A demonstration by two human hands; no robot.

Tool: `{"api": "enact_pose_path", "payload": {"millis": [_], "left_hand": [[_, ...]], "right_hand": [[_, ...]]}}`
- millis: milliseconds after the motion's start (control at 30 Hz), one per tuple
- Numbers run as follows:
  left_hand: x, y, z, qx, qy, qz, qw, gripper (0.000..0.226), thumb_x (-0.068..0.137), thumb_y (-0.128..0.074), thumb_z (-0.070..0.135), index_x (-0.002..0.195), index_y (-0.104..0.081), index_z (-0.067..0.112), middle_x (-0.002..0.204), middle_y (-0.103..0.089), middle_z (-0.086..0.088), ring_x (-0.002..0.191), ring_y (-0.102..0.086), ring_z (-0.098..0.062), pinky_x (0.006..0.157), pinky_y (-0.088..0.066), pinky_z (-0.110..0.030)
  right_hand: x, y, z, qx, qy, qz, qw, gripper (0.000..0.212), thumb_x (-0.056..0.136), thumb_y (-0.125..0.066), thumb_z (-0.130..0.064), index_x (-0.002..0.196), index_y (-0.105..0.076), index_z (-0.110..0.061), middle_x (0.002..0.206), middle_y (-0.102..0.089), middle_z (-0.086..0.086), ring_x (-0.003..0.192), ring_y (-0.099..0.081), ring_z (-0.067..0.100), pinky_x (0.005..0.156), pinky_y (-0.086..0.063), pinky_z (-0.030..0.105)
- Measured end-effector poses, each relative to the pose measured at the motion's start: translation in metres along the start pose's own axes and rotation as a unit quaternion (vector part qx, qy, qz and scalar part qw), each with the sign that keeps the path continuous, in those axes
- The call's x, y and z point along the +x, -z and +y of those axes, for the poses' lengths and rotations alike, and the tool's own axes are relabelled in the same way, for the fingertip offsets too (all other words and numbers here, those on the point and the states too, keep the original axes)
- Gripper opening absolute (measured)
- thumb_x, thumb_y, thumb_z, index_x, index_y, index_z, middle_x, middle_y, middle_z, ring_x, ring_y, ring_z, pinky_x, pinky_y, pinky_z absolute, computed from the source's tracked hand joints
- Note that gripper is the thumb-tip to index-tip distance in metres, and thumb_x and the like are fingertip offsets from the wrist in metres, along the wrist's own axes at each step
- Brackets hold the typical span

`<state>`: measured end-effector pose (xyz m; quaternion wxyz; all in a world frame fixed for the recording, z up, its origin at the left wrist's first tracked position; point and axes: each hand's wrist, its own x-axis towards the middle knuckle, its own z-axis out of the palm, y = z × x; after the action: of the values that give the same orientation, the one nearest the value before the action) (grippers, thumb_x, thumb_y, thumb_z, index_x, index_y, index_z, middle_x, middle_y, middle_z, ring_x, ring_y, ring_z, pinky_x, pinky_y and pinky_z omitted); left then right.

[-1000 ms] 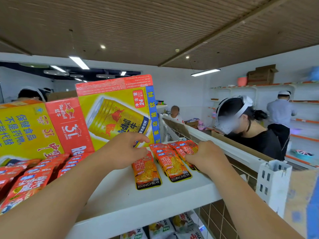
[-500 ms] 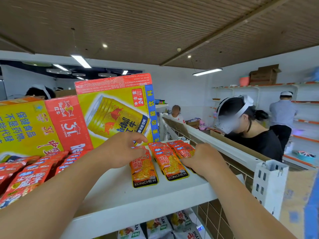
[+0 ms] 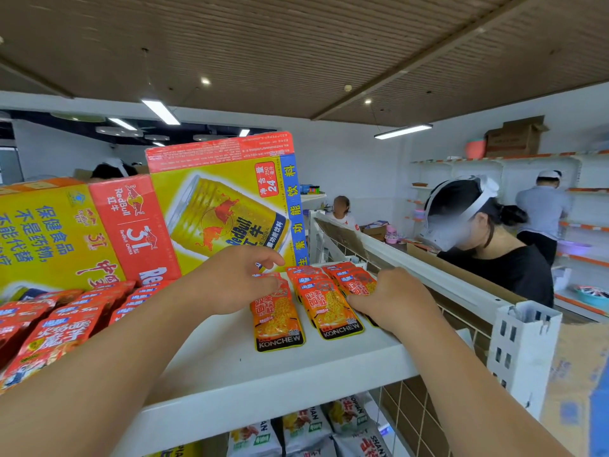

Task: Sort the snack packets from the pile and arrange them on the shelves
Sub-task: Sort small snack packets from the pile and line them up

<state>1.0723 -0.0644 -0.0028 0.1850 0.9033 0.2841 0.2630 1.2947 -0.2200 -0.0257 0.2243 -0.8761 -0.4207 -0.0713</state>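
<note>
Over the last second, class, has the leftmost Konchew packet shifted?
No. The leftmost Konchew packet keeps its place in front of the Red Bull box.

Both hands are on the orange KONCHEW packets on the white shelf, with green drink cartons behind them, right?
Not quite. The head view shows the drink cartons are yellow and red, not green. The left hand and right hand do touch the orange KONCHEW packets on the white shelf.
</note>
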Motion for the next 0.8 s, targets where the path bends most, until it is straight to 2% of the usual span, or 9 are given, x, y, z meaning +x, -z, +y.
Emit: {"api": "enact_pose_path", "payload": {"millis": [100,167,233,300,367,500,600,700,800], "left_hand": [[0.0,-0.001,0.003,-0.002,-0.001,-0.004,1.0,0.031,0.091,-0.071,0.035,0.119,-0.063,0.044,0.116,-0.059,0.021,0.109,-0.056,-0.006,0.08,-0.042,-0.022],[-0.001,-0.003,0.005,0.008,-0.009,-0.007,1.0,0.03,0.09,-0.072,0.039,0.116,-0.062,0.047,0.115,-0.059,0.022,0.11,-0.056,-0.008,0.085,-0.043,-0.027],[-0.003,-0.003,0.008,0.027,-0.026,-0.016,0.999,0.029,0.088,-0.071,0.046,0.114,-0.06,0.051,0.115,-0.059,0.022,0.11,-0.056,-0.008,0.088,-0.046,-0.029],[-0.005,-0.003,0.012,0.047,-0.04,-0.019,0.998,0.031,0.089,-0.069,0.048,0.118,-0.06,0.051,0.118,-0.059,0.02,0.109,-0.057,-0.008,0.09,-0.048,-0.031],[-0.007,-0.003,0.014,0.08,-0.055,-0.012,0.995,0.037,0.089,-0.068,0.049,0.124,-0.061,0.046,0.117,-0.058,0.019,0.11,-0.056,-0.009,0.092,-0.048,-0.031],[-0.009,-0.003,0.02,0.174,-0.105,0.006,0.979,0.045,0.09,-0.067,0.047,0.133,-0.06,0.039,0.11,-0.059,0.012,0.107,-0.056,-0.014,0.086,-0.046,-0.029],[-0.011,0.004,0.023,0.222,-0.119,0.024,0.967,0.054,0.089,-0.064,0.055,0.139,-0.055,0.036,0.13,-0.062,0.004,0.118,-0.056,-0.019,0.094,-0.048,-0.035],[-0.024,0.02,0.026,0.233,-0.104,0.035,0.966,0.072,0.079,-0.051,0.066,0.144,-0.051,0.035,0.134,-0.062,0.001,0.122,-0.056,-0.025,0.098,-0.049,-0.041],[-0.049,0.046,0.022,0.219,-0.109,0.068,0.967,0.064,0.084,-0.058,0.06,0.143,-0.052,0.035,0.132,-0.063,0.004,0.123,-0.056,-0.023,0.098,-0.048,-0.037]], "right_hand": [[0.004,-0.003,0.002,0.003,0.001,0.016,1.0,0.062,0.078,-0.064,-0.07,0.112,-0.061,-0.018,0.101,-0.052,0.003,0.086,-0.051,0.021,0.068,-0.039,0.032],[0.006,-0.004,0.003,0.014,0.007,0.035,0.999,0.07,0.079,-0.063,-0.072,0.124,-0.061,-0.019,0.11,-0.056,0.005,0.093,-0.055,0.023,0.071,-0.041,0.033],[0.007,-0.004,0.002,0.028,0.023,0.059,0.998,0.072,0.081,-0.063,-0.07,0.134,-0.057,-0.02,0.124,-0.058,0.007,0.109,-0.058,0.026,0.078,-0.045,0.035],[0.006,-0.002,0.0,0.036,0.049,0.086,0.994,0.071,0.084,-0.063,-0.065,0.137,-0.056,-0.02,0.129,-0.058,0.008,0.115,-0.057,0.027,0.088,-0.048,0.038],[0.005,0.0,-0.003,0.046,0.076,0.11,0.99,0.067,0.085,-0.063,-0.061,0.136,-0.058,-0.018,0.128,-0.059,0.008,0.115,-0.057,0.028,0.092,-0.05,0.039],[-0.002,0.008,-0.018,0.074,0.118,0.115,0.984,0.06,0.086,-0.064,-0.056,0.133,-0.062,-0.018,0.126,-0.062,0.007,0.112,-0.058,0.026,0.09,-0.048,0.036],[-0.013,0.017,-0.035,0.087,0.151,0.114,0.978,0.056,0.086,-0.065,-0.053,0.131,-0.063,-0.02,0.126,-0.061,0.005,0.112,-0.058,0.022,0.09,-0.047,0.034],[-0.028,0.026,-0.057,0.095,0.177,0.115,0.973,0.045,0.086,-0.065,-0.05,0.122,-0.067,-0.022,0.117,-0.061,0.002,0.104,-0.059,0.022,0.086,-0.05,0.036],[-0.045,0.036,-0.084,0.112,0.195,0.122,0.967,0.036,0.087,-0.068,-0.044,0.117,-0.069,-0.024,0.112,-0.06,0.003,0.101,-0.059,0.024,0.083,-0.049,0.036]]}}
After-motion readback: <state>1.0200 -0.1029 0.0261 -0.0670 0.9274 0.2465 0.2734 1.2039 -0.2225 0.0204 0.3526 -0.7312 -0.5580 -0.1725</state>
